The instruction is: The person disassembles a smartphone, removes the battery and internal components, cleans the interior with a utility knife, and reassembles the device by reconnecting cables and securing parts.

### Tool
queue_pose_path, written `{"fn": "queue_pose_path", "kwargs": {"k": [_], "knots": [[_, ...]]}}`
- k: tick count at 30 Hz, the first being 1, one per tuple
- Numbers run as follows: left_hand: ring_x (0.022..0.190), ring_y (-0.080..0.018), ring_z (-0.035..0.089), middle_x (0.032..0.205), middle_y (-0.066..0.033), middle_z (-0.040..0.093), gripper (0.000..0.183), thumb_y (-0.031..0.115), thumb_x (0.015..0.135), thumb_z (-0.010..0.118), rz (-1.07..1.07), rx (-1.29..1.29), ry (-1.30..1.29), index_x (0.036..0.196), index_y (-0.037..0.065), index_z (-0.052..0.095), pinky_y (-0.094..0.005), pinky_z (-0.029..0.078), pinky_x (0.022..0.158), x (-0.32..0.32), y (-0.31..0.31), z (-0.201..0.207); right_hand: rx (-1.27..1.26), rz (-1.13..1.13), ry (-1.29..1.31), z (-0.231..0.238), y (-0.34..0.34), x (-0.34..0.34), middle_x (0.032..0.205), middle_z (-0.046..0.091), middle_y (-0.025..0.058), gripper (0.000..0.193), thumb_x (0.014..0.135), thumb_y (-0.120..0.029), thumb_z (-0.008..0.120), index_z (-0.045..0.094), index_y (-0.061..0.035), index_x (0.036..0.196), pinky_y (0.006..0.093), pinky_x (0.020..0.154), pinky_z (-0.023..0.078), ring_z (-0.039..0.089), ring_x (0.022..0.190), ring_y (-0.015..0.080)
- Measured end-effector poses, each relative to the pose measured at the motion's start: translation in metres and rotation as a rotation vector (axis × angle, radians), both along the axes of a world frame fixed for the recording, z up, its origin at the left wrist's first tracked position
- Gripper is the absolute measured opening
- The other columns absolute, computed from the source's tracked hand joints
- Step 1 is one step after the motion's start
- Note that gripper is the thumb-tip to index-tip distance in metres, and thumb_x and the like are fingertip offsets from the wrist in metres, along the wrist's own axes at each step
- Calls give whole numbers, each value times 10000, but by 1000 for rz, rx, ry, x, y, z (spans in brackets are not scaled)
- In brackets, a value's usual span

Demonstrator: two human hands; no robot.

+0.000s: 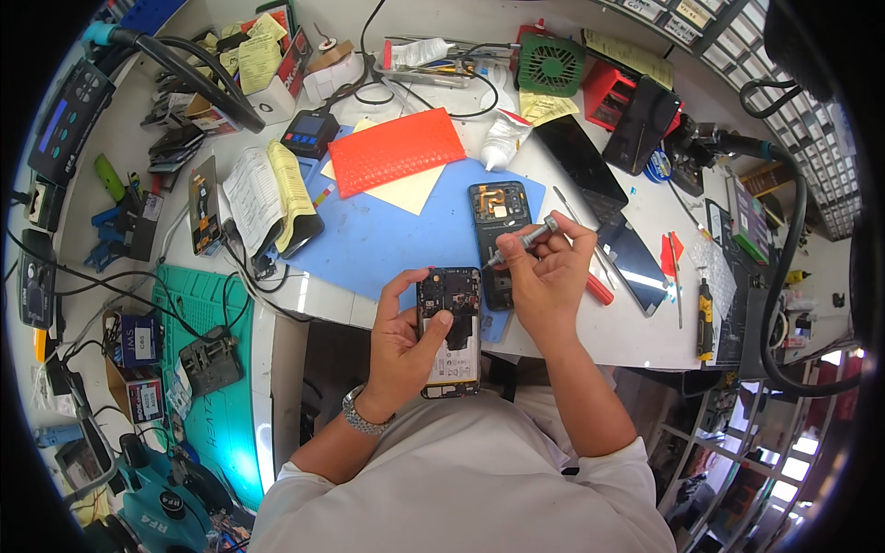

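My left hand [403, 346] is closed around an opened smartphone [454, 364], its thumb lying across the exposed inside. The phone's circuit board shows at the top and its battery below. Between the thumb and fingers of my right hand [551, 276] is a grey screwdriver [533, 237], slanting down toward the phone's upper right corner. Whether its tip touches the phone I cannot tell. Just beyond, a second opened phone body [498, 205] lies on the blue mat [369, 258], its lower part partly behind my right hand. A red handle [599, 290] pokes out beside that hand.
A red bubble envelope [396, 150] lies across the mat's far side. Dark phone screens [581, 166] rest to the right, near a yellow-and-black screwdriver [705, 318]. Leftward are paper-wrapped phones [258, 207], cables and a green mat [217, 405]. A green fan [550, 64] stands at the back.
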State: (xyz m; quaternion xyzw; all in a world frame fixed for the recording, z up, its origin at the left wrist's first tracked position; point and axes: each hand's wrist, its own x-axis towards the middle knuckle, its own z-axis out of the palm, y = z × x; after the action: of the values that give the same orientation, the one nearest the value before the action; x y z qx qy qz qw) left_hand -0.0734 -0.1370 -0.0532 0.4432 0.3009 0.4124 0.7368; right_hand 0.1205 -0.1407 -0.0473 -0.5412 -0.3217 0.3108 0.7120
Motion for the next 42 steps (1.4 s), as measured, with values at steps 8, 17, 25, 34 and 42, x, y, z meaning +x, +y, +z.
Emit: {"fn": "queue_pose_path", "kwargs": {"k": [8, 17, 25, 34, 42], "knots": [[1065, -127, 729, 1204, -177, 763, 573, -1, 1078, 629, 0, 10, 16, 1567, 66, 339, -276, 585, 888, 0, 1, 0, -9, 7, 1, -3, 3, 0, 1151, 619, 178, 669, 959, 11, 801, 302, -5, 1405, 315, 825, 659, 659, 1043, 185], [1080, -111, 705, 1216, -149, 762, 501, 36, 1084, 648, -19, 2, 40, 1536, 44, 433, -274, 565, 917, -3, 2, 1, -13, 12, 30, 3, -2, -3, 1171, 614, 186, 675, 951, 39, 796, 300, -11, 1406, 317, 838, 653, 666, 1046, 186], [1077, -84, 654, 1212, -84, 738, 263, 65, 1081, 678, 22, 95, 78, 1329, -15, 648, -264, 534, 942, 0, 0, 3, 77, 83, -45, 7, -19, -25, 1206, 601, 193, 691, 932, 90, 786, 295, -28, 1404, 291, 824, 653, 721, 1001, 193], [1011, -63, 637, 1130, -52, 744, 188, 64, 1072, 696, 27, 88, 103, 1239, -21, 686, -236, 530, 880, -3, -1, -2, 168, 80, -248, -3, -27, -27, 1221, 611, 207, 726, 911, 81, 815, 308, -54, 1412, 299, 829, 651, 728, 1009, 207], [1013, -76, 627, 1113, -45, 729, 175, 59, 1058, 716, 24, 77, 132, 1211, -23, 691, -239, 507, 893, -3, -1, -3, 289, 59, -402, -1, -29, -27, 1202, 615, 228, 752, 888, 86, 836, 315, -61, 1410, 318, 783, 652, 727, 1024, 225]]}}
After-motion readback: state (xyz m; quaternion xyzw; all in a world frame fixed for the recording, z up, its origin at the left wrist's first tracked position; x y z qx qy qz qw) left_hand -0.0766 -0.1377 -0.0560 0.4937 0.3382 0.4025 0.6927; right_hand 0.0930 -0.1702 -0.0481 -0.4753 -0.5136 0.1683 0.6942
